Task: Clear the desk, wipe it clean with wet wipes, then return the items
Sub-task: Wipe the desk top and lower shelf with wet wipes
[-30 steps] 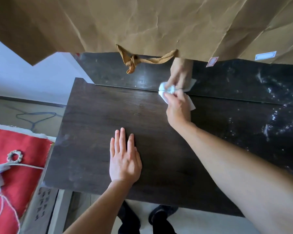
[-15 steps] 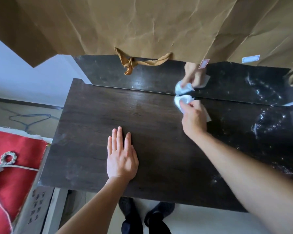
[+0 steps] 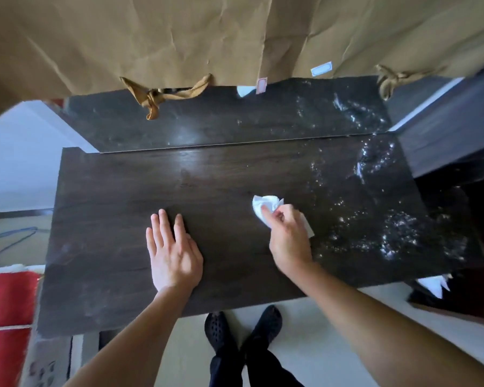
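**Right hand wipes the dark desk, left hand braces**

The right hand (image 3: 288,238) grasps a crumpled white wet wipe (image 3: 266,205), fingers curled over it and pressing it onto the desk (image 3: 109,219) a little right of centre. The left hand (image 3: 173,252) lies flat on the desktop just to the left, fingers straight, holding nothing. Wet streaks (image 3: 389,227) glisten across the right part of the surface and on the glossy back panel (image 3: 207,121) at the far edge. Above that panel hang creased brown paper bags (image 3: 179,37) with a twisted handle (image 3: 157,96). Near the viewer, black shoes (image 3: 241,331) stand on the pale floor; a red cloth (image 3: 6,297) lies at far left.
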`<state>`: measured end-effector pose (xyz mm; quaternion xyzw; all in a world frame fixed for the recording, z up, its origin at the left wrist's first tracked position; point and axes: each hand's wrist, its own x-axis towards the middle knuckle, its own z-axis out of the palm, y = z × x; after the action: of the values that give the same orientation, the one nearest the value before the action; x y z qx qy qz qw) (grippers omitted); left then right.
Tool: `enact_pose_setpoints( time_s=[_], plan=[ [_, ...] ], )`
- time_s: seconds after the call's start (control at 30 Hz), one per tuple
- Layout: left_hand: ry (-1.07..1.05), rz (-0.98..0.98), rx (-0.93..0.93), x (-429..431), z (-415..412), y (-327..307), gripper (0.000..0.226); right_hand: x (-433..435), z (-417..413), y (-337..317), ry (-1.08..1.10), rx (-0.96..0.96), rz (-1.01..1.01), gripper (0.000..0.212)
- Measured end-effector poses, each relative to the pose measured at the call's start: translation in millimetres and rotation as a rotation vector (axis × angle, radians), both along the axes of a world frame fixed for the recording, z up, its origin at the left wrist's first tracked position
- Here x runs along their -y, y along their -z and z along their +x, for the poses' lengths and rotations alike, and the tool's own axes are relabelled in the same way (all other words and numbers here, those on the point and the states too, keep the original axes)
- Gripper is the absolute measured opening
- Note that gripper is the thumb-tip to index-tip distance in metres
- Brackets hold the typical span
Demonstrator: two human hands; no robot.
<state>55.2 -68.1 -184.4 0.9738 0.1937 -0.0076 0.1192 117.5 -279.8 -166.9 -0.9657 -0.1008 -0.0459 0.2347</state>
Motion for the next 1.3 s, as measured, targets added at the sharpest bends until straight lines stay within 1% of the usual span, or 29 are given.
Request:
enact_pose_setpoints(
  time_s=[0.03,0.1,0.13,0.17,0.2,0.27,0.3,0.33,0.37,0.4,0.5,0.57,0.67,0.73,0.77,0.8,0.83,0.9,0.93,0.97,1.0,1.07,1.13,1.17,1.2,1.23,1.3],
  plan=[
    [0.001,-0.012,-0.003,0,0,0,0.053,-10,-26,-2,-0.042,-0.046,0.026,0.035],
    [-0.003,-0.028,-0.005,2,1,-2,0.053,-10,-77,-5,-0.134,-0.136,0.099,0.018],
    [-0.005,-0.030,-0.008,2,1,-3,0.054,-2,-94,-5,-0.167,-0.138,0.111,0.012],
    [-0.004,-0.032,-0.013,3,1,-5,0.055,12,-102,-8,-0.180,-0.119,0.077,0.009],
    [0.006,-0.035,-0.015,4,1,-7,0.055,33,-103,-7,-0.111,-0.123,0.076,0.010],
    [0.091,-0.046,-0.013,13,-2,-12,0.054,89,-93,-2,0.113,-0.019,-0.027,0.024],
    [0.162,-0.050,-0.017,23,-5,-14,0.054,114,-84,-5,0.207,-0.002,-0.084,0.021],
    [0.238,-0.054,-0.023,35,-9,-16,0.054,134,-76,-12,0.290,-0.046,-0.072,0.009],
    [0.310,-0.060,-0.028,48,-13,-18,0.054,149,-68,-14,0.361,-0.070,-0.058,0.012],
    [0.373,-0.064,-0.030,62,-17,-18,0.054,161,-60,-14,0.408,-0.057,-0.067,0.023],
    [0.463,-0.089,-0.032,99,-23,-19,0.052,147,-51,-19,0.453,-0.071,-0.109,0.032],
    [0.419,-0.133,-0.017,113,-20,-20,0.051,121,-57,-15,0.382,-0.087,-0.060,0.039],
    [0.330,-0.188,0.021,123,-15,-16,0.048,86,-89,-8,0.083,-0.114,0.035,0.036],
    [0.340,-0.183,0.037,124,-17,-12,0.047,91,-95,-9,-0.056,-0.135,0.046,0.037],
    [0.350,-0.173,0.038,124,-18,-10,0.047,103,-84,-9,-0.065,-0.112,0.024,0.039],
    [0.353,-0.158,0.037,124,-18,-8,0.047,117,-67,-6,-0.027,-0.072,-0.006,0.040],
    [0.351,-0.144,0.035,125,-18,-8,0.047,133,-45,-2,0.059,-0.026,-0.049,0.040],
    [0.342,-0.127,0.041,127,-18,-7,0.047,152,-3,-1,0.257,0.004,-0.109,0.038],
    [0.331,-0.122,0.051,128,-17,-7,0.047,151,10,-2,0.313,-0.005,-0.109,0.037],
    [0.308,-0.121,0.057,129,-16,-6,0.047,141,13,-2,0.323,-0.007,-0.101,0.038],
    [0.274,-0.122,0.058,131,-15,-6,0.047,128,5,-3,0.281,-0.008,-0.082,0.037],
    [0.186,-0.128,0.059,135,-12,-7,0.048,104,-29,-1,0.056,-0.026,-0.046,0.035],
    [0.108,-0.131,0.062,140,-7,-9,0.049,101,-59,-5,-0.168,-0.087,-0.030,0.033],
    [0.090,-0.126,0.055,142,-6,-10,0.049,109,-56,-8,-0.240,-0.087,-0.027,0.032],
    [0.082,-0.118,0.048,144,-5,-10,0.050,121,-39,-8,-0.269,-0.063,-0.035,0.027],
    [0.082,-0.105,0.045,145,-5,-10,0.049,131,-15,-7,-0.248,-0.037,-0.047,0.024],
    [0.075,-0.082,0.050,147,-4,-9,0.048,148,45,-9,-0.064,-0.024,-0.085,0.024]
  ],
)
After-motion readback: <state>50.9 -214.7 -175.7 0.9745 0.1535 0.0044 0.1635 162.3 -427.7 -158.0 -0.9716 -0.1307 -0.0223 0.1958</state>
